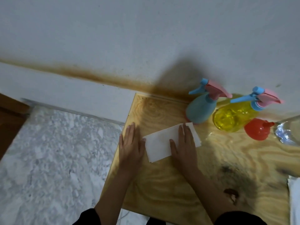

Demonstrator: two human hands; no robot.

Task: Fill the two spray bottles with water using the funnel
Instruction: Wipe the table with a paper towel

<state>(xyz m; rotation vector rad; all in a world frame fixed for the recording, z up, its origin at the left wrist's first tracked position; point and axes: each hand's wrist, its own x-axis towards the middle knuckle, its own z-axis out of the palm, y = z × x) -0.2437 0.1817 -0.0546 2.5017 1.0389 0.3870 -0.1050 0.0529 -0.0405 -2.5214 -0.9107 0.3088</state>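
Observation:
A blue spray bottle [200, 109] and a yellow see-through spray bottle [232, 116], both with blue and pink trigger heads, stand at the back of the wooden table [178, 184]. A red funnel [257, 129] lies on its side right of the yellow bottle. A clear plastic container [287, 132] sits at the right edge, partly cut off. My left hand [131, 143] lies flat on the table's left edge, fingers apart. My right hand [184, 146] presses flat on a folded white paper towel [159, 143] in front of the blue bottle.
A white wall rises directly behind the table, with a brown stain along its base. White marbled floor lies to the left. More white paper [294, 197] sits at the table's right edge. A dark smudge [233, 177] marks the wood near my right arm.

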